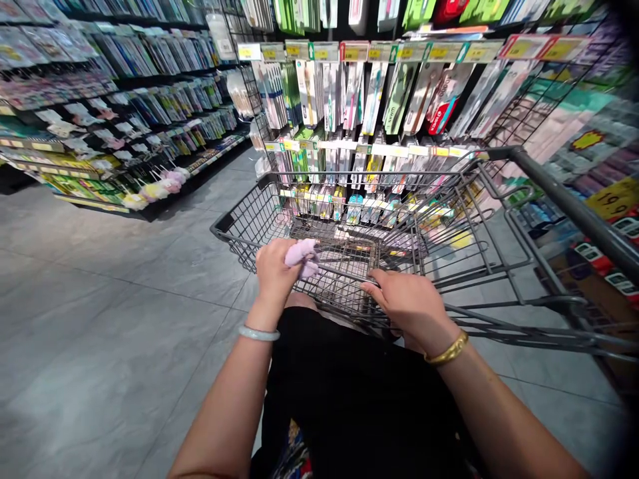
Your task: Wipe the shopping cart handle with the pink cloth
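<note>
My left hand is closed round a crumpled light purple cloth, above the near rim of a dark grey wire shopping cart. To the right, my right hand has its fingers wrapped over the cart's near top rail. The two hands are apart, with a stretch of rail between them. The cart stands sideways before me, its handle at the right. No goods are visible in its basket.
Behind the cart stands a rack of packaged toothbrushes with price labels. A second shelf unit with hanging goods is at the left, beside the grey tiled floor. More packaged goods stand at the right.
</note>
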Tool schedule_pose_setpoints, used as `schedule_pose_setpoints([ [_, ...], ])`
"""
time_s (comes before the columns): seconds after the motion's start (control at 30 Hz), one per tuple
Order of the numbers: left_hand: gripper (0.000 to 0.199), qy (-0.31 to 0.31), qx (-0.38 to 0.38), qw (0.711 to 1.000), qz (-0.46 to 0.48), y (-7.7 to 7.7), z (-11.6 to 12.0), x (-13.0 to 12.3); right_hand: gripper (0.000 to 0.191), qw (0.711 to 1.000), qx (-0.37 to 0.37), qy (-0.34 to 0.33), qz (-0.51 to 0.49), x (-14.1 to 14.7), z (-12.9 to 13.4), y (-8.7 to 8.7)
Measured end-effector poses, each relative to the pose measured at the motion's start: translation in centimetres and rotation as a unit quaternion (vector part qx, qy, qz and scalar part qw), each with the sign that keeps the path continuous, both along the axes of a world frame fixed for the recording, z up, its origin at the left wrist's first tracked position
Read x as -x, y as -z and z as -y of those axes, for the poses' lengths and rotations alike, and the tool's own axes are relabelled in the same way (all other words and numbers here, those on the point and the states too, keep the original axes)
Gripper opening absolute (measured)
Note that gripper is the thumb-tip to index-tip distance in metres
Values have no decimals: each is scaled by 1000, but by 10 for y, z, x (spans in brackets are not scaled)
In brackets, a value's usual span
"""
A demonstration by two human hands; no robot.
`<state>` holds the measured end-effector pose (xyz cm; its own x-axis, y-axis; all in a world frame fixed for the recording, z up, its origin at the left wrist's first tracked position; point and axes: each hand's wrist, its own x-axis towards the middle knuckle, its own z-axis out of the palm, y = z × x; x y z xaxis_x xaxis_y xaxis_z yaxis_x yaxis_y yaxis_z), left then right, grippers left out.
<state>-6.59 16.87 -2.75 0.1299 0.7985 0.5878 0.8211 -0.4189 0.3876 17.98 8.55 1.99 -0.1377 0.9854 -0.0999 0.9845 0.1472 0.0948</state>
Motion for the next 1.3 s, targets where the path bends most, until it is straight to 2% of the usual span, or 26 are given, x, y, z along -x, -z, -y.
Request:
schedule_pose_setpoints([
  [0.07,31,-7,-10,1000,5,3,7,-4,61,1000,7,7,1,1,0,0],
  [0.2,51,84,-40,992,-82,11,32,-16,58,1000,7,9,7,0,2,0],
  [0.27,48,133,-36,980,-141,8,30,-4,59,1000,-6,1,13,-1,4,1],
  [0.33,41,164,-6,971,-172,1,13,22,60,1000,-15,-6,16,-2,5,2],
  [0.4,38,153,42,977,-145,-5,-12,54,60,1000,-16,-7,14,-3,5,3],
  [0.43,34,127,55,984,-111,-7,-24,67,60,1000,-17,-5,14,-3,5,3],
  [0.5,29,38,60,996,-53,-8,-39,82,60,1000,-16,-3,14,-2,5,3],
  [0.57,29,17,57,997,-45,-3,-36,76,60,1000,-17,-1,18,-1,5,2],
  [0.6,34,31,50,997,-52,0,-27,66,60,1000,-16,1,20,-1,5,1],
  [0.7,64,85,-6,994,-61,9,6,29,60,1000,-7,9,23,0,6,-1],
  [0.73,67,105,-17,992,-71,10,15,20,60,1000,-5,10,24,0,6,-2],
  [0.8,59,122,-27,988,-93,10,19,13,60,1000,-5,8,26,0,6,-2],
  [0.87,42,85,-15,990,-108,6,5,23,60,1000,-9,6,27,0,5,-1],
  [0.97,30,-54,16,996,-68,1,-28,46,59,1000,-15,5,24,1,4,0],
  [1.03,28,-108,19,994,-30,-1,-37,48,59,1000,-17,5,23,2,4,1],
  [1.1,27,-84,2,996,-21,0,-28,36,59,999,-22,5,24,1,4,1],
  [1.2,29,17,-34,998,-43,4,-5,13,58,999,-26,4,23,-1,6,2],
  [1.27,29,39,-40,996,-67,7,-3,14,57,999,-30,-1,25,-3,7,2],
  [1.3,27,25,-35,996,-72,8,-9,22,56,999,-32,-3,26,-3,8,3],
])
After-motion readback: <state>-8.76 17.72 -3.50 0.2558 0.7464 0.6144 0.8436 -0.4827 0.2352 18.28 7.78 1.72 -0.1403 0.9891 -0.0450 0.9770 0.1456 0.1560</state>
